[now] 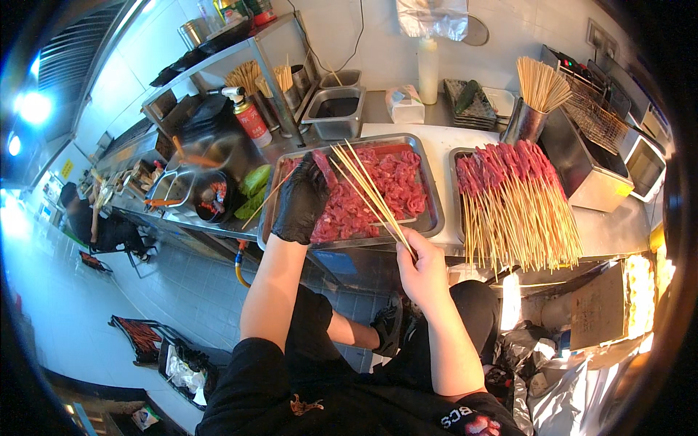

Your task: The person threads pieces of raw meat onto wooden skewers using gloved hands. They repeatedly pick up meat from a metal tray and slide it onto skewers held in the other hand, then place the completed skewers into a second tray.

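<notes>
My left hand [301, 204], in a black glove, is over the left part of a metal tray [431, 191] heaped with raw red meat pieces [354, 212]. A strip of meat [325, 170] is pinched in its fingers. One thin stick [267, 200] slants out past the glove over the tray's left rim; whether the hand grips it cannot be told. My bare right hand [422, 267] holds several bamboo skewers [376, 192], fanned slightly, their far ends above the meat. On the right, a second tray [453, 163] carries many finished meat skewers [512, 185], with sticks overhanging its front.
Left of the meat lie green leaves [253, 191] and a dark pot [215, 204]. Behind stand a gas torch [251, 117], a steel pan [334, 111], a squeeze bottle [428, 71] and a cup of skewers [526, 120]. A fryer [591, 163] bounds the right. Another person [103, 218] sits far left.
</notes>
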`<state>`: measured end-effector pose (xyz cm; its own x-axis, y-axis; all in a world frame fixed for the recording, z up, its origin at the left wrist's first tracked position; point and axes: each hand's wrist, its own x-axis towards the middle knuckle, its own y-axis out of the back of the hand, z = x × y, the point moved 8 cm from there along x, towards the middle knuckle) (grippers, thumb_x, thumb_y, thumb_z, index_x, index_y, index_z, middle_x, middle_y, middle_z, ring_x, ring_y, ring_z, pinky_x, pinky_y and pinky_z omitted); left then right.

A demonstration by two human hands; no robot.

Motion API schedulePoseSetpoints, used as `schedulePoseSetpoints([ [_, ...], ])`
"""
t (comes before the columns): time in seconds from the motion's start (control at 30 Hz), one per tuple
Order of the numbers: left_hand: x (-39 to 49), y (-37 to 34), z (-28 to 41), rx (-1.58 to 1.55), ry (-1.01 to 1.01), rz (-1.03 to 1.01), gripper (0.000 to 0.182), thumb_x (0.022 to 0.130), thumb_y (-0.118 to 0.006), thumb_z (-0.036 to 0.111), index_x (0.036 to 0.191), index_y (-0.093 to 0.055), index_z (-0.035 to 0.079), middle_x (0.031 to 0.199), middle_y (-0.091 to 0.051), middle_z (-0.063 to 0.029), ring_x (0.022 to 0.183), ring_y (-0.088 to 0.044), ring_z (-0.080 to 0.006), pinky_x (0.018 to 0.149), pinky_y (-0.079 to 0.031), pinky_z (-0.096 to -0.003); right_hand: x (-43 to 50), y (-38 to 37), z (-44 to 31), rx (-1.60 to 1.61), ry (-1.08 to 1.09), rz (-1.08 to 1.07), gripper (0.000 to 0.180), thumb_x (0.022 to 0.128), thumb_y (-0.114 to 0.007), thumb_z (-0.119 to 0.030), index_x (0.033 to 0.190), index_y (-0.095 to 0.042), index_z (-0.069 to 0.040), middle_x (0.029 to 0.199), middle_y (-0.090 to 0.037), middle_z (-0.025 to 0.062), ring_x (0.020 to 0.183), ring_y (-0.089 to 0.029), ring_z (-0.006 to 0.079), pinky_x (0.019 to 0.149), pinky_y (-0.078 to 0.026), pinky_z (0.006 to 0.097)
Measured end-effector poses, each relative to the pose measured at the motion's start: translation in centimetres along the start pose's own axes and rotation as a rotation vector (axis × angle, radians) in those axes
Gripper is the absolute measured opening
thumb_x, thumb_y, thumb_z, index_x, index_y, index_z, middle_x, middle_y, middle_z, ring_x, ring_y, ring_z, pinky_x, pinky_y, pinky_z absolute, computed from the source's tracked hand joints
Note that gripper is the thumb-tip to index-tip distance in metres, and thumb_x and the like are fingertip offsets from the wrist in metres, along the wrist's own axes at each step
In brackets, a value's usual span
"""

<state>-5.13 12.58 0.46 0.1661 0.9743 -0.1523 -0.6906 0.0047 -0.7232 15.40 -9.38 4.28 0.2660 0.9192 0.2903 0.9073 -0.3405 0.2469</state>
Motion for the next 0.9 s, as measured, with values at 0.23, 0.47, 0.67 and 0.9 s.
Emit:
schedulePoseSetpoints([
  [0.23,-0.8,-2.3,1.5,0.038,-0.188,-0.148,0.058,0.089,-0.06,-0.006,0.144,-0.046,0.009,0.13,-0.063,-0.0081,0.105,-0.066,-0.0139,0.075,-0.055,-0.0219,-0.2,0.3,-0.3,-0.037,-0.048,-0.007,0.03,0.093,-0.058,-0.006,0.121,-0.069,-0.007,0.067,-0.063,0.0157,0.058,-0.062,0.0156,0.061,-0.049,0.0307],
  [0.47,-2.6,-3.3,1.8,-0.021,-0.226,-0.108,0.055,0.091,-0.056,-0.008,0.143,-0.047,0.008,0.136,-0.06,-0.0092,0.118,-0.063,-0.0165,0.081,-0.054,-0.02,-0.4,0.3,0.1,-0.04,-0.036,0.005,0.029,0.093,-0.058,-0.007,0.12,-0.07,-0.009,0.067,-0.064,0.0163,0.054,-0.06,0.0182,0.058,-0.047,0.0324],
  [0.67,-3.6,-4.5,2.5,0.036,-0.351,-0.166,0.047,0.092,-0.06,-0.006,0.137,-0.052,0.007,0.13,-0.063,-0.009,0.115,-0.063,-0.0186,0.096,-0.053,-0.0291,-0.4,0.2,0.0,-0.082,-0.069,-0.007,0.029,0.093,-0.059,-0.009,0.119,-0.07,-0.009,0.068,-0.065,0.0182,0.057,-0.065,0.023,0.059,-0.05,0.0347],
  [0.9,-3.7,-5.2,1.7,0.016,-0.366,-0.188,0.055,0.091,-0.059,-0.012,0.141,-0.047,0.007,0.134,-0.061,-0.0093,0.119,-0.061,-0.0191,0.096,-0.05,-0.0275,-0.6,0.0,0.2,-0.1,0.019,0.051,0.029,0.093,-0.059,-0.01,0.12,-0.07,-0.011,0.068,-0.065,0.0204,0.06,-0.069,0.0295,0.059,-0.051,0.0379],
])
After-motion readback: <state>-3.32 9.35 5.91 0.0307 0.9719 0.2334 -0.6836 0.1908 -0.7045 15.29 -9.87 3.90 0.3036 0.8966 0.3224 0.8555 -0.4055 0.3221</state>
